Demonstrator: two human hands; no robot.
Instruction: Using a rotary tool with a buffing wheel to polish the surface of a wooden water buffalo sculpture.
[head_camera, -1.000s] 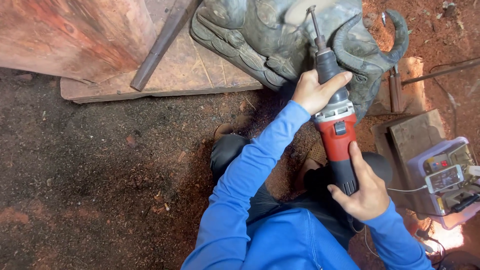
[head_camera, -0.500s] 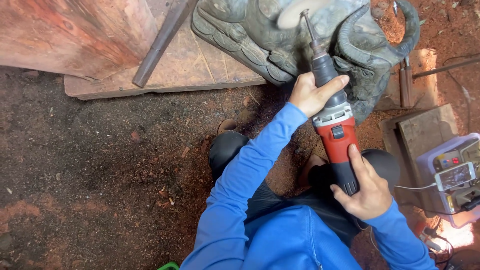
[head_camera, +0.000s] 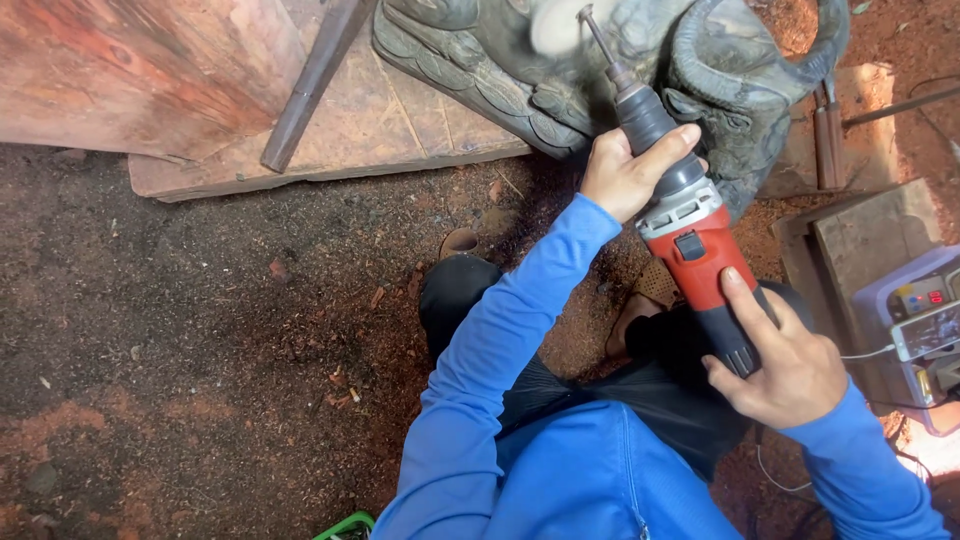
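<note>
2 hands (head_camera: 700, 270) grip grinder (head_camera: 685, 225) | sawdust-strewn dirt floor (head_camera: 200, 330) | wooden plank (head_camera: 370, 130)

The person wears a bright blue long-sleeved top with a seam or zip line running down its front, the smooth fabric creasing along both sleeves, whose cuffs end at the wrists. The left hand (head_camera: 625, 175) and right hand (head_camera: 785, 365) are bare, without gloves, rings or a watch. Below the top show dark trousers, and a tan sandal on one foot.
</note>
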